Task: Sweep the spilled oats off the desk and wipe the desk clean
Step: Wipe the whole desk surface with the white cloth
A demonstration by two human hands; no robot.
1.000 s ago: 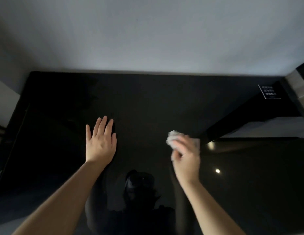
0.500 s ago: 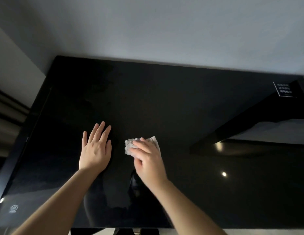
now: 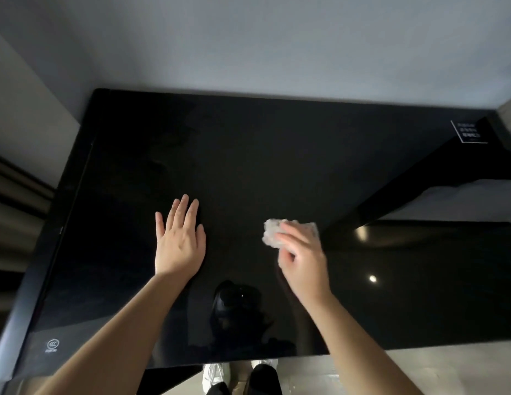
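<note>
Fingers (image 3: 291, 239) of right hand (image 3: 304, 262) curl round crumpled white tissue (image 3: 271, 233), which protrudes far-left of them, pressed to glossy black surface (image 3: 277, 155) right of centre. Left hand (image 3: 178, 246) flat, fingers straight, well apart to the left. No oats visible; judged final wiping.

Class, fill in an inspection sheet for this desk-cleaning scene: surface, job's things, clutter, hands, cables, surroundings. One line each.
Surface: glossy black desk with bright spots of reflected light; no grains seen.
Job's things: crumpled white tissue on the desk, near the middle.
Clutter: nothing seen; only a white-printed label at the far right corner.
Hands: left hand flat on the desk, fingers straight; right hand holds the tissue against the desk.
Cables: nothing seen.
Surroundings: pale wall behind the desk; white shoe on the floor below its near edge.
</note>
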